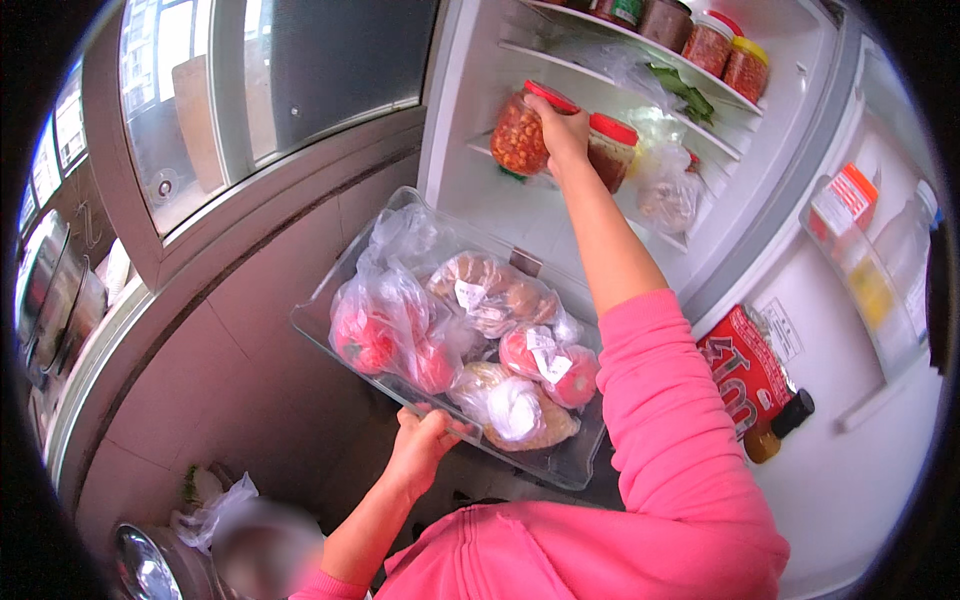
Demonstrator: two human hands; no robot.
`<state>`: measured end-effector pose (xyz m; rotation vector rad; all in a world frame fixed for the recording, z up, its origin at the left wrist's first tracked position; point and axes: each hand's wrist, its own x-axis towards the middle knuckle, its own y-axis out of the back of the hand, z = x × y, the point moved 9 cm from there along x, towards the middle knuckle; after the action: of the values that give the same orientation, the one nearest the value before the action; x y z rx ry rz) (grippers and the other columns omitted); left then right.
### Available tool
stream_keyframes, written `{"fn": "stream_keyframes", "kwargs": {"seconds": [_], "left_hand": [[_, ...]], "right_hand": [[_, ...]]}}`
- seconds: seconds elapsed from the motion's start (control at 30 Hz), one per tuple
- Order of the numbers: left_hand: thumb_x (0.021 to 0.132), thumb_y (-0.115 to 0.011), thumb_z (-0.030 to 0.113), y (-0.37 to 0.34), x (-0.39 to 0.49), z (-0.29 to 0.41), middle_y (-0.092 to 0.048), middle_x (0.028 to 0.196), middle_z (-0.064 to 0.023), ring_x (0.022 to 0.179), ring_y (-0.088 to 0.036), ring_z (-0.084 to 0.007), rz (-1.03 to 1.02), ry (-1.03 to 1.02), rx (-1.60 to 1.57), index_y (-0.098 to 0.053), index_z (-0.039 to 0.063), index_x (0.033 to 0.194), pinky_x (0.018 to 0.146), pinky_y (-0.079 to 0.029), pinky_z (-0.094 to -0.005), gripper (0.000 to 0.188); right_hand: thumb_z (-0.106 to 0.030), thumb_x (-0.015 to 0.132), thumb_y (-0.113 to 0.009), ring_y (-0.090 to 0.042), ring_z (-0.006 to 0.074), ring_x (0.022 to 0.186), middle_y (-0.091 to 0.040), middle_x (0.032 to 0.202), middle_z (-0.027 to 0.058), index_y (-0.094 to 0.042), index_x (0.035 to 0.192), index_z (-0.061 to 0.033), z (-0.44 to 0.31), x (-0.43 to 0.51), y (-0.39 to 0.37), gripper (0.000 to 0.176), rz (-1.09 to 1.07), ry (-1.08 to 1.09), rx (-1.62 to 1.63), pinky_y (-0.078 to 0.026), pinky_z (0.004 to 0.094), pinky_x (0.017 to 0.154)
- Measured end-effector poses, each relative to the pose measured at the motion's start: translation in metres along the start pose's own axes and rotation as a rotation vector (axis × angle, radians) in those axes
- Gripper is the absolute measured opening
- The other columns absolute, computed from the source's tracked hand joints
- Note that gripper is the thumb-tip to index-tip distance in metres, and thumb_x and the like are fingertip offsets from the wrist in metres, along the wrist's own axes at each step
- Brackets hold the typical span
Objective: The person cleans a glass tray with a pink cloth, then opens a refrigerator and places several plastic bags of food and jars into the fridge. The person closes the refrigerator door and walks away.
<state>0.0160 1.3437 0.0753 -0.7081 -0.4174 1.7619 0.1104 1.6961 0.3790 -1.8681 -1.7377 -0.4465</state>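
My left hand (424, 442) grips the front edge of a clear plastic refrigerator drawer (337, 352), which is pulled out. In the drawer lie bagged tomatoes (367, 337), a bag of brown round produce (487, 289), a second bag of red produce (574, 375) and a knotted bag with yellowish contents (540, 427). My right hand (562, 131) reaches into the refrigerator and holds a red-lidded glass jar of reddish chunky food (517, 139) near its lid. Just right of that hand stands a second red-lidded jar (611, 154) with darker contents.
Several jars (709, 45) stand on an upper shelf, with leafy greens (682, 90) below. Bagged food (667, 187) sits right of the jars. The open refrigerator door (847, 480) at right holds a carton (851, 199) and a red packet (742, 367). A window frame (202, 232) and metal pots (56, 300) are at left.
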Motion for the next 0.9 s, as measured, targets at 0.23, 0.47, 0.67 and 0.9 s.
{"fn": "stream_keyframes", "kwargs": {"seconds": [0.23, 0.47, 0.67, 0.9], "left_hand": [[0.085, -0.054, 0.012, 0.005, -0.005, -0.001, -0.048, 0.097, -0.0098, 0.088, -0.058, -0.0236, 0.097, 0.012, 0.043, -0.036, 0.001, 0.106, 0.087, -0.053, -0.0463, 0.030], [0.084, -0.055, 0.011, 0.005, -0.003, -0.003, -0.052, 0.100, -0.0131, 0.087, -0.061, -0.0215, 0.063, 0.002, 0.063, -0.028, -0.002, 0.109, 0.078, -0.053, -0.0359, 0.040], [0.085, -0.058, 0.010, 0.010, -0.006, -0.007, -0.048, 0.095, -0.0098, 0.087, -0.060, -0.0220, 0.098, -0.007, 0.057, -0.023, 0.001, 0.110, 0.080, -0.052, -0.0363, 0.044], [0.083, -0.060, 0.015, 0.013, -0.006, 0.000, -0.052, 0.093, -0.0100, 0.081, -0.061, -0.0210, 0.111, -0.154, 0.513, -0.029, 0.002, 0.106, 0.075, -0.051, -0.0357, 0.040]], "right_hand": [[-0.036, 0.062, -0.085, -0.055, 0.0341, 0.113, -0.055, 0.122, 0.0269, -0.051, 0.121, 0.0106, 0.028, 0.043, 0.007, 0.082, 0.188, 0.084, -0.583, -0.043, 0.0393, 0.096], [0.003, 0.079, -0.056, -0.045, 0.0379, 0.119, -0.049, 0.128, 0.0192, -0.049, 0.124, -0.0040, -0.043, -0.028, -0.038, 0.046, 0.058, 1.036, -0.783, -0.038, 0.0453, 0.100], [-0.006, 0.075, -0.059, -0.063, 0.0333, 0.077, -0.066, 0.077, 0.0104, -0.064, 0.081, -0.0070, 0.095, -0.098, -0.047, 0.008, -0.892, 0.727, -1.066, -0.050, 0.0429, 0.069], [-0.018, 0.076, -0.063, -0.046, 0.0342, 0.126, -0.050, 0.134, 0.0216, -0.048, 0.131, -0.0015, 0.230, 0.042, 0.034, 0.060, -0.745, 0.222, -1.637, -0.037, 0.0385, 0.105]]}}
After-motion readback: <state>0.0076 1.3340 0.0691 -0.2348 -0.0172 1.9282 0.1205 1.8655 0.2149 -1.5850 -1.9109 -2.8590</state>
